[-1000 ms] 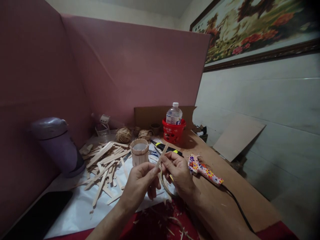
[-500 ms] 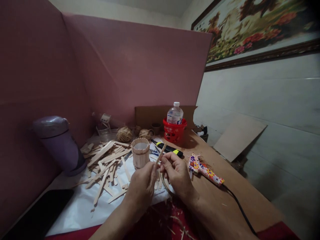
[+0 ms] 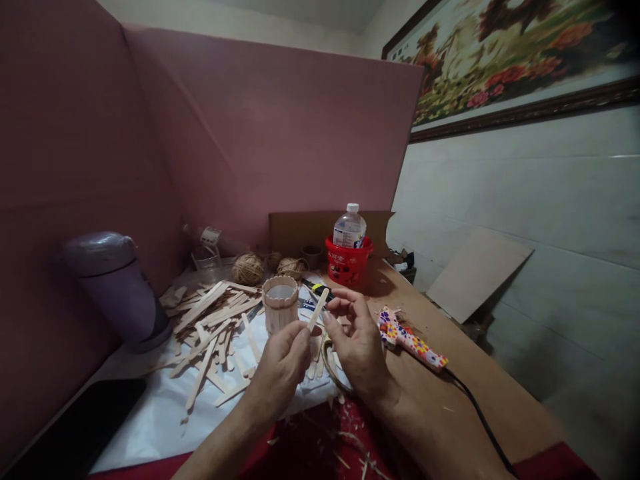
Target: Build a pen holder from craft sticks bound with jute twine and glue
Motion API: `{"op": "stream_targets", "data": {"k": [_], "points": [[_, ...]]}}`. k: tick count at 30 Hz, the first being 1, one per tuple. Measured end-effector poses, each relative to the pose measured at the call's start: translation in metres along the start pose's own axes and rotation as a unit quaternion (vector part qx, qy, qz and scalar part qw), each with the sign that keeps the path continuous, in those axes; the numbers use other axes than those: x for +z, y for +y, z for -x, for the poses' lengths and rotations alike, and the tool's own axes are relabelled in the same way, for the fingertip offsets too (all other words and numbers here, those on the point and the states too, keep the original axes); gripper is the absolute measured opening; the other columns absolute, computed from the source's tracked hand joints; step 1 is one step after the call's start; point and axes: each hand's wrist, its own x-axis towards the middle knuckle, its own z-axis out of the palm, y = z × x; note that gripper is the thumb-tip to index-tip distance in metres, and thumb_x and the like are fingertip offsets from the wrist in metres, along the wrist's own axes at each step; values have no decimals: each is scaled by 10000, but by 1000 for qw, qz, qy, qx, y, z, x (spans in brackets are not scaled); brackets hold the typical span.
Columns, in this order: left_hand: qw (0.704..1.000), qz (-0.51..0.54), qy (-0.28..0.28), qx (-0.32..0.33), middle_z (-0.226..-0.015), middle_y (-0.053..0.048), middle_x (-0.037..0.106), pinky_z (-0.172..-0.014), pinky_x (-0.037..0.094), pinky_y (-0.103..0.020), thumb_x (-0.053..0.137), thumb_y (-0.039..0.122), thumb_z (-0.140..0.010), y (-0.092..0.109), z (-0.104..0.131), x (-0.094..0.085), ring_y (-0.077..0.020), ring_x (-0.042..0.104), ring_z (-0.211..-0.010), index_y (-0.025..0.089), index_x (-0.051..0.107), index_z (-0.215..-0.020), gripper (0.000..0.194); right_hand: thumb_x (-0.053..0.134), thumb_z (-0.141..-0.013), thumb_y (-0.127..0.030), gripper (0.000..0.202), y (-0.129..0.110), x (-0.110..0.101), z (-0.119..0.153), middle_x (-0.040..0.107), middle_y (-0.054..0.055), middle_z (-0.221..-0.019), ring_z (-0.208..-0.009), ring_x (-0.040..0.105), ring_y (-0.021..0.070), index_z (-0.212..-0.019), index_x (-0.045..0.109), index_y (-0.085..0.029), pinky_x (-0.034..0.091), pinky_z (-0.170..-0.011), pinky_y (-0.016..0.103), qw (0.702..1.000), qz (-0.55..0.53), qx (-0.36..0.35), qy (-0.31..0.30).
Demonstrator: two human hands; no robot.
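My left hand [image 3: 286, 357] pinches a pale wooden craft stick [image 3: 320, 308] between thumb and fingers; its rounded end points up and to the right. Close by on the right is my right hand [image 3: 357, 340], its fingers bent and apart, with the thumb near the stick. Below that thumb shows a curved, yellowish-green loop [image 3: 327, 360], partly hidden by the hand; I cannot tell what it belongs to. Just beyond my left hand stands a round cup made of craft sticks [image 3: 280, 310], with a twine band near its rim.
Many loose craft sticks [image 3: 207, 333] lie on white sheeting at left, beside a purple tumbler [image 3: 120, 293]. Behind are twine balls [image 3: 248, 268] and a red bucket [image 3: 347, 261] holding a plastic bottle [image 3: 350, 227]. A flowered glue gun [image 3: 410, 340] with a cord lies right.
My right hand has drawn away from the stick and its fingers have spread. My left hand has shifted slightly down, keeping the craft stick. The loop is more exposed.
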Motion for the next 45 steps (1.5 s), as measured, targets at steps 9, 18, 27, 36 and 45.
{"op": "stream_targets", "data": {"k": [9, 18, 27, 36, 45], "points": [[996, -81, -5, 34, -463, 79, 367, -367, 227, -180, 481, 481, -845, 0, 1, -3, -63, 299, -392, 149, 587, -789, 353, 593, -840, -372, 207, 4, 1, -10, 525, -56, -635, -405, 401, 52, -928, 535, -193, 354, -335, 156, 970, -205, 98, -90], [995, -91, -16, 46, -563, 39, 449, -387, 219, -189, 513, 425, -845, 3, 0, -4, -59, 320, -444, 131, 625, -798, 317, 650, -767, -329, 203, 1, -2, -9, 565, -65, -542, -343, 410, 46, -745, 509, -184, 325, -299, 140, 956, -231, 139, -117], [998, -59, -28, 17, -499, 83, 328, -394, 143, -218, 503, 413, -844, 7, 3, -2, -64, 208, -418, 164, 575, -775, 268, 637, -800, -329, 203, 4, -2, -8, 558, -66, -549, -347, 397, 44, -744, 500, -190, 336, -296, 131, 949, -249, 135, -142], [988, -109, 27, 107, -600, 33, 455, -526, 321, -225, 458, 378, -883, 6, 9, 4, -104, 394, -554, 162, 581, -772, 272, 620, -842, -370, 203, 2, -1, 0, 560, -54, -608, -388, 419, 46, -811, 514, -200, 354, -324, 135, 952, -250, 117, -132], [774, -497, 374, 118, -782, -80, 662, -636, 375, -300, 309, 329, -929, 27, -9, -63, -216, 585, -740, 180, 637, -859, 367, 572, -851, -471, 273, 3, 2, 3, 557, -39, -582, -372, 366, 53, -851, 526, -202, 268, -316, 148, 972, -204, 106, -43]]}}
